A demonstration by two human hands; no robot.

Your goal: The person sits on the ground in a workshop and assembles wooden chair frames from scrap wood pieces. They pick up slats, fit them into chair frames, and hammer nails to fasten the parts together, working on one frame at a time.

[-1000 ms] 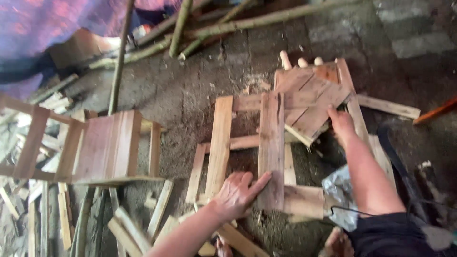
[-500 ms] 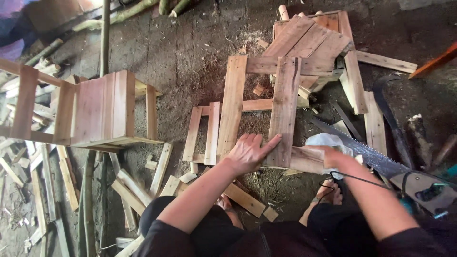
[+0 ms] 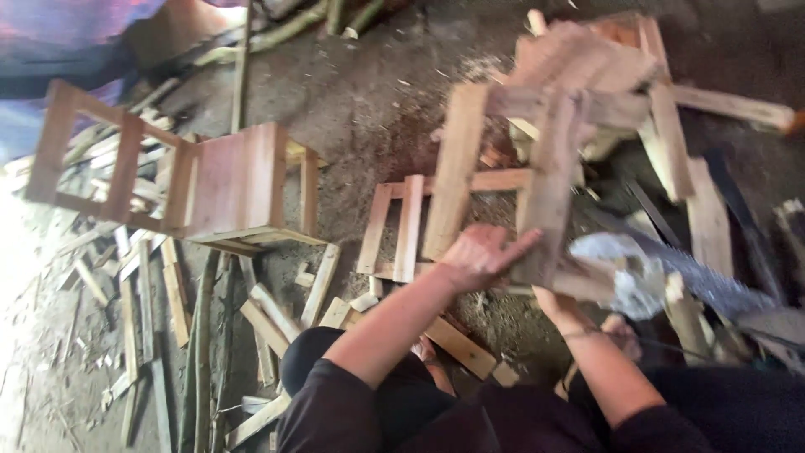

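A frame of pale wooden planks (image 3: 457,168) lies on the dirt floor in front of me, two long boards joined by crosspieces. My left hand (image 3: 480,256) rests flat on its near end, fingers spread, between the two long boards. My right hand (image 3: 562,304) grips the near end of the right board (image 3: 549,189) from below, its fingers mostly hidden behind the wood. The picture is blurred by motion.
A small wooden chair (image 3: 239,180) lies on its side at the left among several loose offcuts (image 3: 268,323). A hand saw (image 3: 708,281) and a crumpled plastic bag (image 3: 625,268) lie at the right. More planks (image 3: 671,143) are piled behind. Another person (image 3: 67,42) is at the top left.
My right hand has drawn back from the far plank pile to the near end of the frame. My left hand has stayed on the frame. The view has swung and blurred.
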